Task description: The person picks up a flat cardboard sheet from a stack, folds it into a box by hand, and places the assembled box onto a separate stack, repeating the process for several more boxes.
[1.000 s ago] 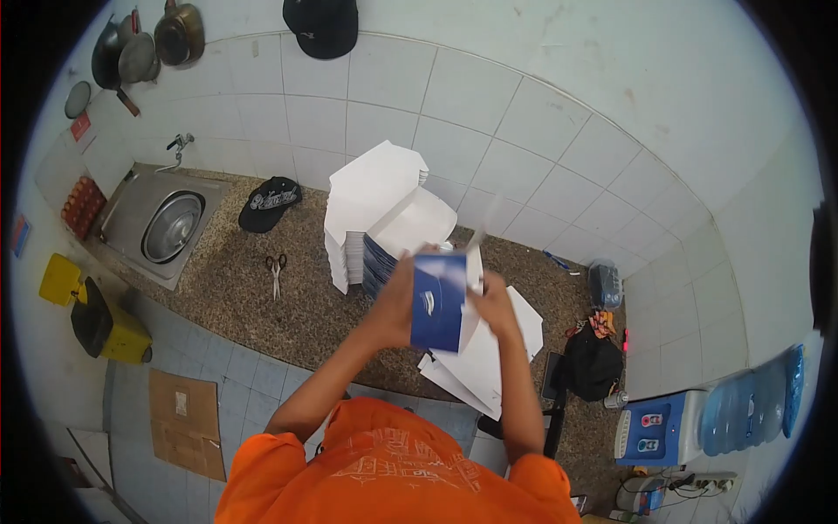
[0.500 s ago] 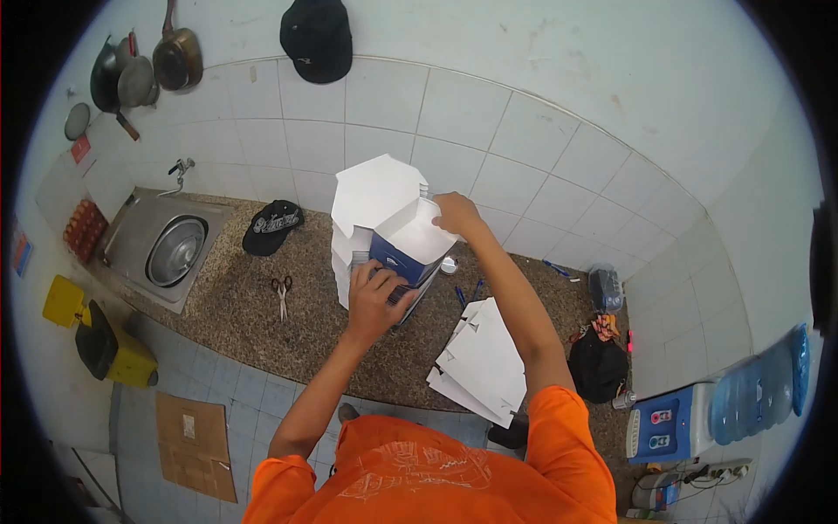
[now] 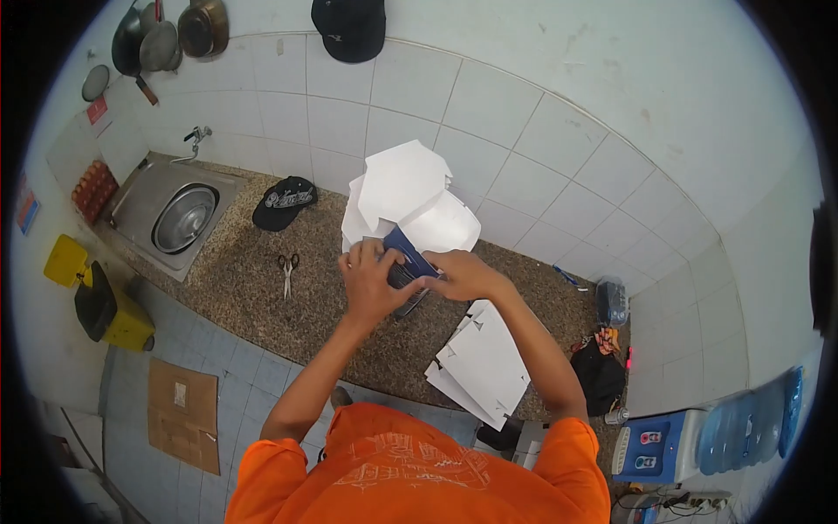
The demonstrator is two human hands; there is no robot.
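Observation:
A partly folded cardboard box (image 3: 406, 249) with a dark blue outside and white inside is on the speckled counter, its white flaps spread toward the tiled wall. My left hand (image 3: 370, 281) wraps its fingers over the near left part of the blue panel. At the panel's right edge, my right hand (image 3: 464, 274) grips with the thumb and fingers close to my left thumb. White cardboard pieces (image 3: 406, 179) stand behind and left of the box; how they join it is partly hidden. Flat white cardboard sheets (image 3: 484, 358) lie to the near right.
Scissors (image 3: 287, 275) and a black cap (image 3: 285, 203) lie left on the counter (image 3: 231, 279), beyond them a metal sink (image 3: 157, 253). A black bag (image 3: 599, 375), a plastic pack (image 3: 612, 301) and a water dispenser (image 3: 655, 445) are at right. Another cap (image 3: 349, 28) hangs on the wall.
My right hand has come down from the box's far right flap to the blue panel beside my left hand. The blue panel is tilted differently, and the camera view has shifted.

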